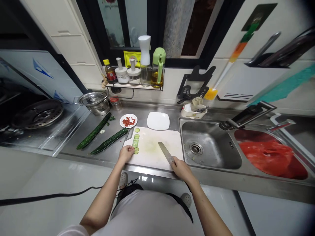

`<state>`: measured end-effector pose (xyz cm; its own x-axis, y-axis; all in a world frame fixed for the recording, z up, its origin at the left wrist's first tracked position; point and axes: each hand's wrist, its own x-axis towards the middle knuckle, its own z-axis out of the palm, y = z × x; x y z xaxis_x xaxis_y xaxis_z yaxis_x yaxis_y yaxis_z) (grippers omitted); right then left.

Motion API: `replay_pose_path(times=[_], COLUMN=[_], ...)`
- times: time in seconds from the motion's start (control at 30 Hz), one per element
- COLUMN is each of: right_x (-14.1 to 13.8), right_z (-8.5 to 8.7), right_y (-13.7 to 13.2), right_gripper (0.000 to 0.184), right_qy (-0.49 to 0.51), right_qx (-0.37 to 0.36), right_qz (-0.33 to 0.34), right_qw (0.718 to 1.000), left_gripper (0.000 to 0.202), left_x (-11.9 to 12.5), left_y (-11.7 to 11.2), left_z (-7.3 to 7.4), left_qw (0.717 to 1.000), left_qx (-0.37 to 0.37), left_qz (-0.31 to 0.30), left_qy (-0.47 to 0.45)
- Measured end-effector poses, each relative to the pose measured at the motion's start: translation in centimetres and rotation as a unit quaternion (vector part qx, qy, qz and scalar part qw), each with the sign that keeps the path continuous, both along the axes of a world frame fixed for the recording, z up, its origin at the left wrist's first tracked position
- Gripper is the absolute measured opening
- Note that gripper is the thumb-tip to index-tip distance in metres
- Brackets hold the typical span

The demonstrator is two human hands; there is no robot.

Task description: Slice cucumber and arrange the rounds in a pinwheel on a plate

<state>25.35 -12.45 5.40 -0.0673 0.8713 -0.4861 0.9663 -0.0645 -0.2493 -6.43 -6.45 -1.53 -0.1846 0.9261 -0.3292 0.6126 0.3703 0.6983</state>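
Note:
On the white cutting board (150, 157), a row of cucumber slices (135, 140) runs along the left side. At the near end of that row, my left hand (126, 153) has its fingers pinched at the edge of a cucumber slice (136, 150). My right hand (180, 167) grips the handle of a kitchen knife (165, 152), whose blade lies over the board's right half and points away to the left. Two dark green cucumbers, a nearer one (109, 141) and a farther one (94, 131), lie on the counter left of the board.
Behind the board stand a plate of chopped red pieces (128, 121) and a white square plate (158, 120). A steel pot (95, 103) is at the back left. To the right are the sink (211, 144) and a red plastic bag (268, 157). A wall rack holds seasoning bottles (145, 70).

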Motion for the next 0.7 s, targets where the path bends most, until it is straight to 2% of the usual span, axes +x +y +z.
replay_pose_path(times=[0.13, 0.3, 0.43, 0.53, 0.7], right_x=[-0.3, -0.5, -0.5, -0.4, -0.6], right_z=[0.1, 0.5, 0.1, -0.2, -0.2], right_y=[0.2, 0.2, 0.3, 0.3, 0.2], right_gripper=[0.023, 0.026, 0.026, 0.027, 0.026], right_qy=[0.009, 0.002, -0.003, -0.003, -0.008], right_qx=[-0.009, -0.015, -0.015, -0.017, -0.02], right_qz=[0.0, -0.002, -0.004, -0.006, -0.009], right_qw=[1.0, 1.0, 1.0, 1.0, 1.0], left_gripper=[0.013, 0.016, 0.019, 0.022, 0.037], left_x=[-0.9, -0.9, -0.4, 0.2, 1.4], left_y=[0.1, 0.0, 0.6, 2.3, 6.6], left_z=[0.4, 1.1, 1.6, 2.2, 2.9], left_qw=[1.0, 0.995, 0.988, 0.986, 0.979], left_qx=[0.022, 0.008, 0.02, 0.061, 0.1], left_qz=[0.012, -0.002, -0.015, -0.031, -0.027], left_qy=[0.014, 0.1, 0.15, 0.151, 0.178])
